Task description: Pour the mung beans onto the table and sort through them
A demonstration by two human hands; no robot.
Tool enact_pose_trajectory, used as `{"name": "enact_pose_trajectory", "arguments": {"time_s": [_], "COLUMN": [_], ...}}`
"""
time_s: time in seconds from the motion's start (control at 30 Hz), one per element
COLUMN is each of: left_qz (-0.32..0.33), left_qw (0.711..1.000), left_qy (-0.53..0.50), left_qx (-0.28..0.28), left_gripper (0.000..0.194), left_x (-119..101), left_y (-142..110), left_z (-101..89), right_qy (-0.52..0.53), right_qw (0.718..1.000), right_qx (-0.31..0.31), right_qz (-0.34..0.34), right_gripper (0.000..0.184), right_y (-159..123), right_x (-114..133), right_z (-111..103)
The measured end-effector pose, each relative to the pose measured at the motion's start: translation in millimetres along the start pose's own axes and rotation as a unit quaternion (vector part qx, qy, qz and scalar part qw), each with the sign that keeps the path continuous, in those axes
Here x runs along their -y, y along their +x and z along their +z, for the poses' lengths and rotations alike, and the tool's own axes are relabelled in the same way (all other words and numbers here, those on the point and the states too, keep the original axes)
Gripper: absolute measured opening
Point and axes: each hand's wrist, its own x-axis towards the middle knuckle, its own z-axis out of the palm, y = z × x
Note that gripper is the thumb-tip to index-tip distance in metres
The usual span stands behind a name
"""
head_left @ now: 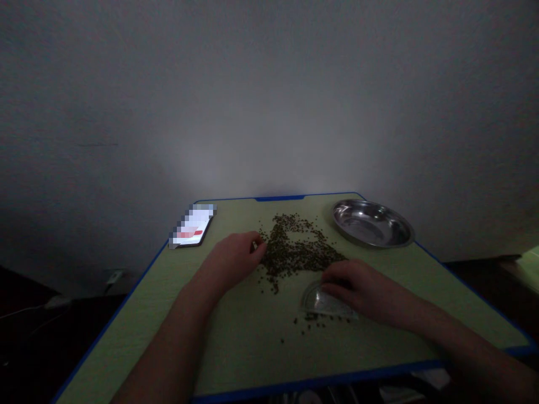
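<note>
Many small dark seeds or grains (295,255) lie spread over the middle of the table, thickest between my two hands. At the left edge of this spread is my left hand (238,252), its fingers curled in and the thumb close to them; whatever is between them is hidden. My right hand (353,286) grips a clear semicircular protractor (314,300) by its upper right part, thumb and fingers closed on it. It lies low over the tabletop, flat side toward me. Several loose grains are scattered just below its straight edge.
A shiny oval metal dish (373,224) stands at the back right of the pale green table (248,353) with blue edging. At the back left rests a phone (193,225) with its screen lit. A grey wall (269,101) rises behind the table.
</note>
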Motion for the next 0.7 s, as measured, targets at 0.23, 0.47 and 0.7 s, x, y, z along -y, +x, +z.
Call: {"name": "enact_pose_trajectory", "arguments": {"time_s": [0.23, 0.47, 0.7], "left_qz": [0.030, 0.015, 0.027], "left_qw": [0.999, 0.995, 0.989], "left_qy": [-0.009, -0.065, -0.121], "left_qx": [-0.034, -0.072, -0.080], "left_gripper": [0.024, 0.031, 0.043], "left_x": [-2, 1, 3], "left_y": [2, 3, 4], "left_z": [0.0, 3.0, 4.2], "right_qy": [0.002, 0.003, -0.013], "right_qw": [0.999, 0.999, 0.998], "right_qx": [0.026, 0.034, 0.016], "right_qz": [-0.036, -0.039, -0.052], "right_gripper": [0.021, 0.019, 0.020], "right_y": [3, 2, 16], "right_x": [9, 8, 12], "right_z": [6, -3, 2]}}
